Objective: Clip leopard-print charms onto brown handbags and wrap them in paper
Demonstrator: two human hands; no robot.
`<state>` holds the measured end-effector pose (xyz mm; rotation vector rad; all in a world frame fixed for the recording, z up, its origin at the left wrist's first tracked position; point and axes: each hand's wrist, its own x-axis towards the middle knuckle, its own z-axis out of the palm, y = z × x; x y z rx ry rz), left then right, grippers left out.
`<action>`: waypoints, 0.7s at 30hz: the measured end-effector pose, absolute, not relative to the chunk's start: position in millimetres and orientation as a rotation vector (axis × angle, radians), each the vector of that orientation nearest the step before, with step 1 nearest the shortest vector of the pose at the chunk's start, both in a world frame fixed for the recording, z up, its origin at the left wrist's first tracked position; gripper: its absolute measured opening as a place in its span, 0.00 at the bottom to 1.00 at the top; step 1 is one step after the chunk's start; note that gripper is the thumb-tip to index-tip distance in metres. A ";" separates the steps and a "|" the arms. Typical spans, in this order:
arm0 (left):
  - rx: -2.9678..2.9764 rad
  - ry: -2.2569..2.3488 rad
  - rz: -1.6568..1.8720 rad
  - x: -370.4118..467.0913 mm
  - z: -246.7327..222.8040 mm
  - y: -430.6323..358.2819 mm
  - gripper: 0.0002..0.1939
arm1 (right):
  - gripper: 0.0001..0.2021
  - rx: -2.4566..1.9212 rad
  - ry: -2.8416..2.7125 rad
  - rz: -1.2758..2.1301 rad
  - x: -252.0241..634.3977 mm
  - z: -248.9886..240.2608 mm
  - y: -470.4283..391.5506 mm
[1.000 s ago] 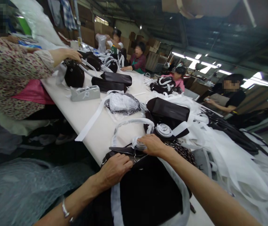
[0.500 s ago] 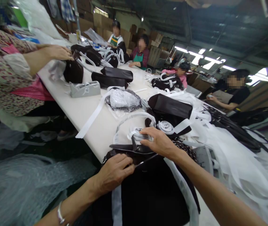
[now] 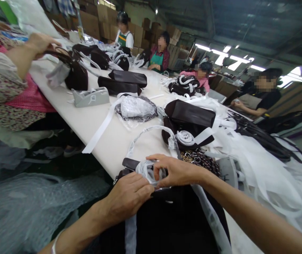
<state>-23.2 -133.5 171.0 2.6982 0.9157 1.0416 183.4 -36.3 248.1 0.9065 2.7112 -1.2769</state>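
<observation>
A large black handbag (image 3: 182,222) stands at the table's near edge, with a zipper along its top opening. My left hand (image 3: 131,195) is closed on the rim of that opening. In my right hand (image 3: 170,171) is a coiled strap (image 3: 147,171) wrapped in whitish covering, held at the bag's mouth, its lower side hidden by my hands. One white-wrapped handle (image 3: 151,129) arches up behind the bag, and another wrapped length (image 3: 206,211) hangs down its front. Just beyond lies a dark bag (image 3: 190,116) with a second coiled strap (image 3: 185,138) on it.
A grey tape dispenser (image 3: 91,97) and a plastic-wrapped bundle (image 3: 137,107) sit on the white table (image 3: 113,135). Chains (image 3: 201,162) and white strips (image 3: 262,180) lie to the right. Bubble wrap (image 3: 34,211) is at lower left. A co-worker's hand (image 3: 41,44) is at far left.
My right hand has brought the coiled strap down and toward me to the bag's opening. My left hand stays at the rim. The co-worker at left has lifted a hand with a bag's handle.
</observation>
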 end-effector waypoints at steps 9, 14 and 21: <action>2.523 0.961 1.008 -19.0 170.4 -131.2 0.08 | 0.21 0.918 2.219 -1.872 174.9 238.0 -14.5; 2.449 0.980 0.939 -20.4 177.1 -132.3 0.10 | 0.23 0.878 2.146 -1.888 174.4 227.3 -2.8; 2.404 1.091 0.842 -21.1 180.4 -124.8 0.16 | 0.23 0.858 1.831 -1.683 195.7 220.2 17.3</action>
